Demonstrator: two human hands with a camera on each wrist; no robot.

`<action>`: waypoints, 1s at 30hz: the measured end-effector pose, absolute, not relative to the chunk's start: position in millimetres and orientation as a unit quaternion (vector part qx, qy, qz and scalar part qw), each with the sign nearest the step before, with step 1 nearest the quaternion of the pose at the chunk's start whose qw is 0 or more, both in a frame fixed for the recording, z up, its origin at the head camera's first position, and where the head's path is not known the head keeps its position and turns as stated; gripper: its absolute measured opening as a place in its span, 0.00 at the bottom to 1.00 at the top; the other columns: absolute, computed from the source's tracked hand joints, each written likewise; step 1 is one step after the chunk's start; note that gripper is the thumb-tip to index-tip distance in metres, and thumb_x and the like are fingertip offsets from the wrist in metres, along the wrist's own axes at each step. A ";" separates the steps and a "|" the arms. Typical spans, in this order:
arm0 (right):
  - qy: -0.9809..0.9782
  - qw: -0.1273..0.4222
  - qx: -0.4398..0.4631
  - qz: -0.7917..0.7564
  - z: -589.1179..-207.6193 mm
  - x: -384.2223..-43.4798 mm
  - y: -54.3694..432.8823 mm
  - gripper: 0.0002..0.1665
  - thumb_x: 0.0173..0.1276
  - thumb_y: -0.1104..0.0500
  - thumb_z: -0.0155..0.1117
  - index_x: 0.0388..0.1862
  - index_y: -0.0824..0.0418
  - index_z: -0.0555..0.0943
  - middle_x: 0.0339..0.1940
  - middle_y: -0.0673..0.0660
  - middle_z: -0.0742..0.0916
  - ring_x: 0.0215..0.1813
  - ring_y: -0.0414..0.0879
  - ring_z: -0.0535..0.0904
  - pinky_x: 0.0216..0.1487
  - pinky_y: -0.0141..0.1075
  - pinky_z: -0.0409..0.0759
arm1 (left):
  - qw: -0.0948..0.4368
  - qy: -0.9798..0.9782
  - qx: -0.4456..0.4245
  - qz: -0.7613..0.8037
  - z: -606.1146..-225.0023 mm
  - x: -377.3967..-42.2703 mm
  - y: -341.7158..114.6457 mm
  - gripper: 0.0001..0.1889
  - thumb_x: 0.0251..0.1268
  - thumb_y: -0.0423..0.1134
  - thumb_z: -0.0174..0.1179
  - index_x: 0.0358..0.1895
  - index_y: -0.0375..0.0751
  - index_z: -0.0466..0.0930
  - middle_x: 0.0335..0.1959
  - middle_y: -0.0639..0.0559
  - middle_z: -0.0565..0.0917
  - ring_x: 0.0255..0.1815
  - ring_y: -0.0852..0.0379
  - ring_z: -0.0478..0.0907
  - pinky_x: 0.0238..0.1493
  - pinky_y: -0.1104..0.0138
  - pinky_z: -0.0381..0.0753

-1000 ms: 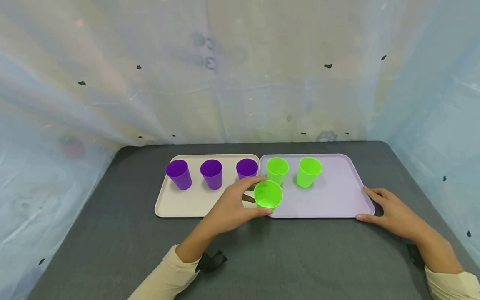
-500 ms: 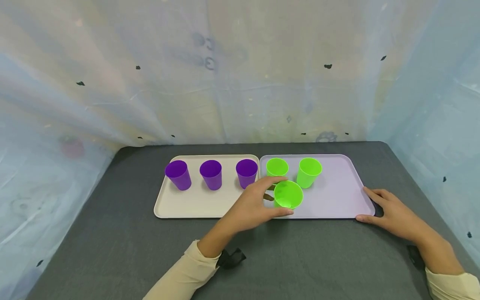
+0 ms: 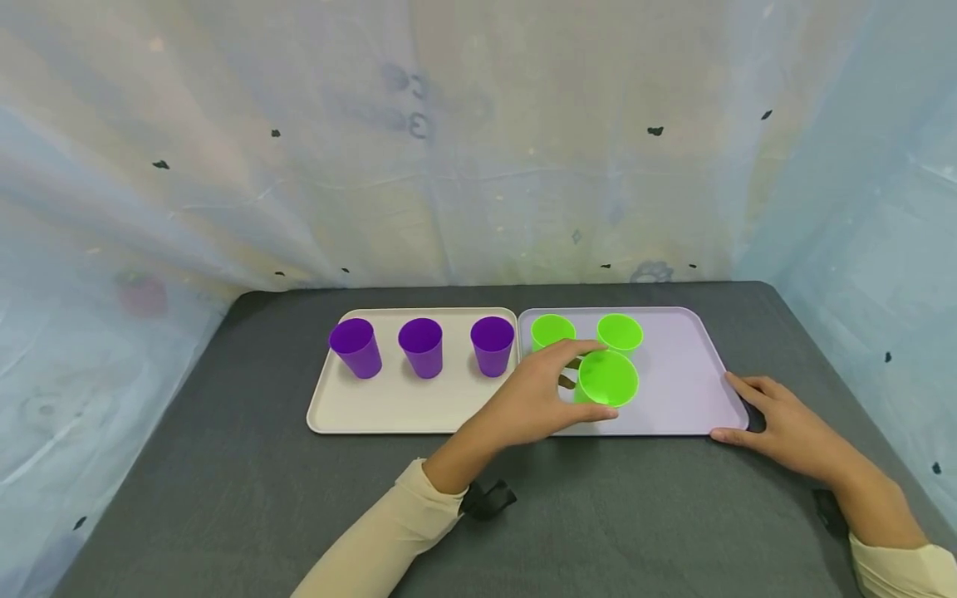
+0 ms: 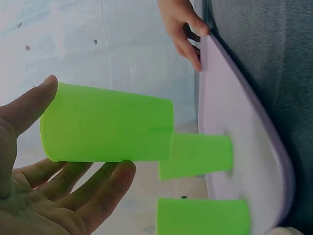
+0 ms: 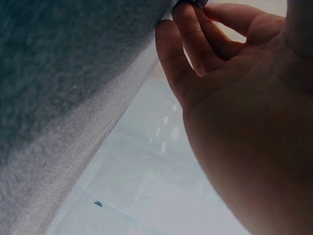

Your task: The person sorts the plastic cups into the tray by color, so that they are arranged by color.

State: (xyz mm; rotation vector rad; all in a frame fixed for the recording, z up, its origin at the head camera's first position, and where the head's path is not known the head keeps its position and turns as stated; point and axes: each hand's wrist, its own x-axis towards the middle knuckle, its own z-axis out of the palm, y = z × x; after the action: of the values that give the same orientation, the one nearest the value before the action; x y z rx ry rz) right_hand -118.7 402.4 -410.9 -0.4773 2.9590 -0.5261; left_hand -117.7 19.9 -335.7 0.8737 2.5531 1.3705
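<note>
My left hand holds a bright green cup by its sides, thumb on one side and fingers on the other. In the left wrist view, this held cup hangs above the lavender tray, apart from it. Two more green cups stand on that tray: one at its back left, the other to its right, partly hidden behind the held cup. My right hand grips the tray's front right corner between thumb and fingers; in the right wrist view its fingertips meet the edge.
A cream tray abuts the lavender one on the left. Three purple cups stand in a row on it: left, middle and right. Dark grey cloth covers the table; pale sheeting surrounds the back and sides.
My left hand has carried the green cup rightward and slightly back, from the seam between the trays to above the lavender tray. My right hand and the standing cups stay put.
</note>
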 end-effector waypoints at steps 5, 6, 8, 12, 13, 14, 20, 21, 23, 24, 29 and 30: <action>0.971 0.056 -0.152 -0.176 -412.2 -118.6 402.0 0.61 0.59 0.38 0.73 0.77 0.72 0.57 0.66 0.74 0.69 0.65 0.70 0.66 0.56 0.66 0.68 | 0.062 0.847 0.297 0.437 -327.6 -122.5 30.1 0.39 0.54 0.51 0.75 0.70 0.54 0.70 0.63 0.59 0.77 0.57 0.64 0.77 0.53 0.75 0.81; 0.971 0.056 -0.152 -0.177 -412.3 -118.7 402.0 0.61 0.59 0.38 0.73 0.77 0.72 0.57 0.66 0.74 0.69 0.65 0.71 0.66 0.56 0.66 0.68 | 0.066 0.847 0.297 0.436 -325.6 -123.7 31.9 0.39 0.54 0.51 0.75 0.70 0.54 0.69 0.63 0.59 0.77 0.57 0.64 0.77 0.53 0.74 0.81; 0.971 0.055 -0.153 -0.177 -412.2 -119.0 402.3 0.61 0.59 0.38 0.73 0.77 0.72 0.57 0.66 0.74 0.69 0.65 0.71 0.66 0.56 0.66 0.68 | 0.072 0.846 0.299 0.437 -321.9 -127.3 35.8 0.39 0.55 0.51 0.75 0.70 0.54 0.69 0.63 0.59 0.77 0.56 0.63 0.77 0.54 0.73 0.82; 0.971 0.051 -0.154 -0.174 -411.6 -119.4 403.0 0.60 0.59 0.38 0.73 0.77 0.72 0.58 0.66 0.74 0.69 0.65 0.70 0.66 0.56 0.66 0.69 | 0.078 0.832 0.303 0.458 -315.7 -137.7 44.5 0.38 0.54 0.49 0.76 0.69 0.53 0.70 0.63 0.58 0.77 0.54 0.63 0.78 0.52 0.74 0.82; 0.972 0.050 -0.153 -0.171 -411.4 -119.4 403.1 0.60 0.59 0.38 0.73 0.76 0.72 0.58 0.66 0.74 0.69 0.64 0.70 0.66 0.56 0.66 0.69 | 0.078 0.829 0.303 0.463 -314.4 -140.9 47.0 0.38 0.53 0.49 0.76 0.69 0.53 0.71 0.63 0.58 0.77 0.54 0.63 0.79 0.51 0.75 0.82; 0.973 0.049 -0.152 -0.168 -411.3 -119.4 403.2 0.60 0.59 0.38 0.73 0.76 0.72 0.59 0.66 0.74 0.70 0.64 0.70 0.67 0.56 0.66 0.69 | 0.078 0.825 0.304 0.469 -313.2 -144.0 49.6 0.38 0.52 0.49 0.76 0.68 0.52 0.71 0.63 0.58 0.77 0.54 0.63 0.79 0.50 0.76 0.82; 0.973 0.052 -0.156 -0.163 -411.0 -122.7 401.4 0.60 0.59 0.37 0.72 0.76 0.72 0.59 0.65 0.74 0.70 0.64 0.70 0.67 0.56 0.67 0.70 | 0.079 0.820 0.306 0.477 -303.3 -157.2 62.5 0.37 0.52 0.49 0.77 0.67 0.54 0.72 0.64 0.60 0.77 0.56 0.63 0.79 0.49 0.78 0.81; 0.973 0.050 -0.157 -0.163 -411.2 -123.4 401.0 0.59 0.59 0.38 0.73 0.76 0.72 0.60 0.65 0.73 0.70 0.64 0.70 0.67 0.55 0.66 0.70 | 0.079 0.822 0.306 0.473 -301.8 -158.7 64.6 0.37 0.52 0.49 0.77 0.67 0.54 0.72 0.64 0.60 0.77 0.56 0.64 0.79 0.49 0.79 0.81; 0.971 0.048 -0.163 -0.166 -411.7 -125.3 400.1 0.59 0.59 0.39 0.73 0.76 0.72 0.60 0.65 0.74 0.71 0.63 0.70 0.68 0.55 0.66 0.70 | 0.079 0.827 0.308 0.464 -299.5 -161.8 68.9 0.37 0.52 0.50 0.77 0.67 0.55 0.72 0.64 0.60 0.77 0.56 0.65 0.80 0.47 0.80 0.80; 0.971 0.047 -0.165 -0.166 -412.2 -126.3 399.6 0.59 0.59 0.39 0.74 0.76 0.72 0.60 0.65 0.74 0.71 0.63 0.69 0.68 0.55 0.66 0.70 | 0.080 0.829 0.308 0.459 -298.6 -163.8 71.1 0.37 0.52 0.50 0.76 0.68 0.55 0.72 0.64 0.60 0.77 0.57 0.65 0.80 0.46 0.81 0.80; 0.970 0.046 -0.169 -0.170 -415.2 -129.6 399.0 0.59 0.58 0.39 0.74 0.75 0.72 0.61 0.64 0.73 0.71 0.63 0.69 0.68 0.55 0.65 0.71 | 0.077 0.842 0.323 0.426 -299.4 -178.2 83.2 0.37 0.52 0.52 0.76 0.68 0.55 0.72 0.62 0.60 0.77 0.56 0.66 0.79 0.46 0.82 0.78; 0.970 0.045 -0.169 -0.170 -415.5 -129.0 399.9 0.59 0.58 0.39 0.74 0.75 0.73 0.60 0.64 0.73 0.71 0.63 0.69 0.68 0.55 0.65 0.70 | 0.075 0.845 0.326 0.418 -300.2 -181.7 86.5 0.37 0.52 0.53 0.76 0.68 0.55 0.72 0.62 0.61 0.77 0.56 0.66 0.79 0.47 0.81 0.77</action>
State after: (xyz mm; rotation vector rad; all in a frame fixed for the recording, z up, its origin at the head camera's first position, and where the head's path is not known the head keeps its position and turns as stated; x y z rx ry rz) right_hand -129.0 399.9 -415.5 -0.5166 2.9619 -0.5208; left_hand -181.7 86.5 -300.2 0.9778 2.5351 1.2534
